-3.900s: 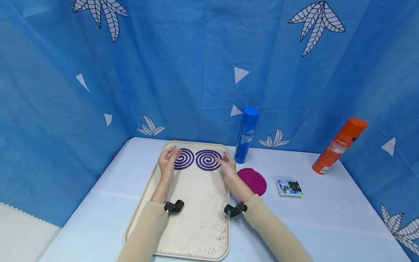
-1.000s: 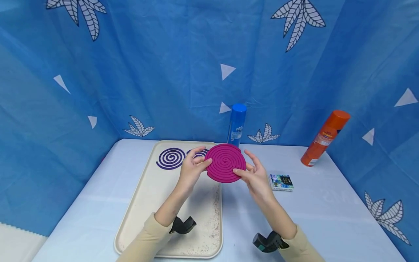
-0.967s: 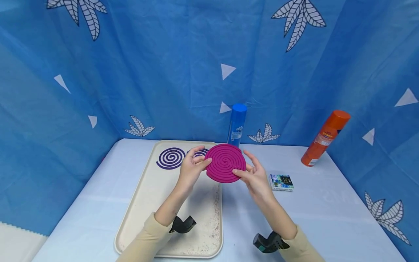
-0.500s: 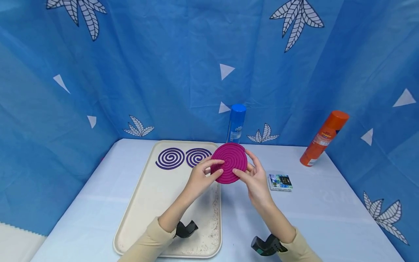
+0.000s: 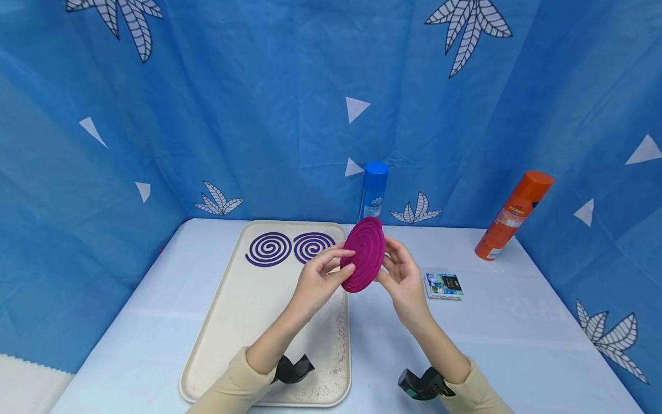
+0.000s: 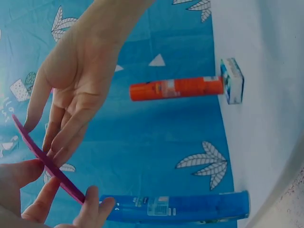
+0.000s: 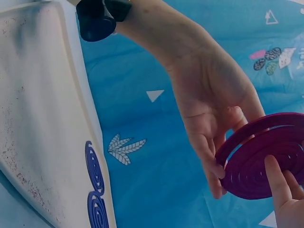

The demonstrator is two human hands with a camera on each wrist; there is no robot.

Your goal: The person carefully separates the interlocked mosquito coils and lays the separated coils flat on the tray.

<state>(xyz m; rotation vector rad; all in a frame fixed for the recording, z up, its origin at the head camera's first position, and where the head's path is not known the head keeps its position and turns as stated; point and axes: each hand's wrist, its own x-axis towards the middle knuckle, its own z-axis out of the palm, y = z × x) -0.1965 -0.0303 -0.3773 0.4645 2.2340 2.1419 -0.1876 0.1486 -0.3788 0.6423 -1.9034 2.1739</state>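
Both hands hold a magenta mosquito coil raised over the tray's right edge and tilted. My left hand grips it from the left, thumb and fingertip on the near face. From the right, my right hand holds its edge with curled fingers, partly hidden behind it. In the left wrist view the coil appears edge-on between the hands. The right wrist view shows a gap along the outer ring of the coil. Two purple spiral coils lie side by side at the tray's far end.
A cream tray lies left of centre on the white-covered table. Behind the hands stands a blue spray can. An orange spray can and a small patterned box are to the right.
The magenta coil was lifted from the table right of the tray into both hands. Since half a second ago it has turned from nearly face-on to slanted; the right thumb has shifted to its edge.
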